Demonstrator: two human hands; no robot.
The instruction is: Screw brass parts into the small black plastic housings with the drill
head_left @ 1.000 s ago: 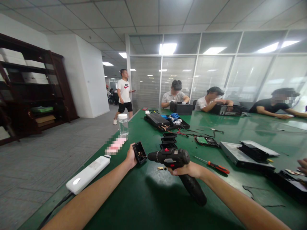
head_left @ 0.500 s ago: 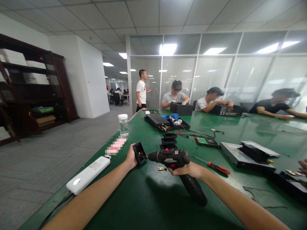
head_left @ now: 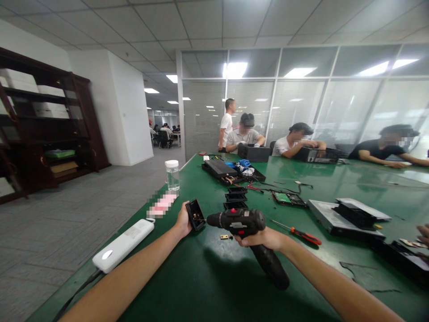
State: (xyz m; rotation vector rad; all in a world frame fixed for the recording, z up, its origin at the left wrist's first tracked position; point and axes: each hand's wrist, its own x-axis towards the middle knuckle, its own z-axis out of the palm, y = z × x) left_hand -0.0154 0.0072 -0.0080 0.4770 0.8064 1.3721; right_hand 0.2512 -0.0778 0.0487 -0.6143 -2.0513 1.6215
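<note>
My left hand [head_left: 182, 222] grips a small black open-fronted box [head_left: 195, 213], tilted toward the right, with some metal parts inside it. In my right hand [head_left: 264, 238] is a black cordless drill [head_left: 243, 221] with red buttons, its handle slanting down to the right. The drill's nose points left into the opening of the box; whether the bit touches anything in there I cannot tell. Below the drill, a small brass-coloured piece [head_left: 224, 236] lies on the green table [head_left: 187, 281]. Behind the drill, several similar black frames [head_left: 236, 197] stand in a row.
A screwdriver [head_left: 298, 232] and a green circuit board part [head_left: 286, 197] lie to the right, near grey metal drives [head_left: 330, 219]. On the left are a white power strip [head_left: 124, 243] and a clear bottle [head_left: 172, 175]. Co-workers sit at the far side; another person's hand shows at right.
The walking person in the background has moved right, behind a seated co-worker. My hands, the drill and the black box have hardly moved.
</note>
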